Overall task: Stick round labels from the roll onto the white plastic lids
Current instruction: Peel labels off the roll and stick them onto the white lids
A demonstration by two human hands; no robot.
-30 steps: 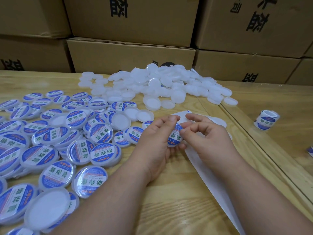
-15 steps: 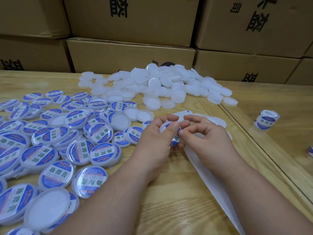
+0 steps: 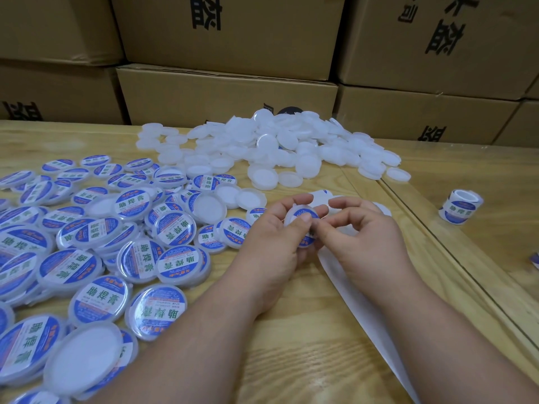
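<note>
Gripping a lid (image 3: 302, 218) between curled fingers and thumb, the left hand (image 3: 274, 246) meets the right hand (image 3: 364, 237), whose fingertips pinch its label at 3 o'clock.

Cardboard cartons (image 3: 227, 33) stacking up behind a wooden table (image 3: 306, 360)

Brown boxes printed with black characters are filling the view from 10 to 2 o'clock; the pale, grained tabletop is catching soft, even light.
</note>
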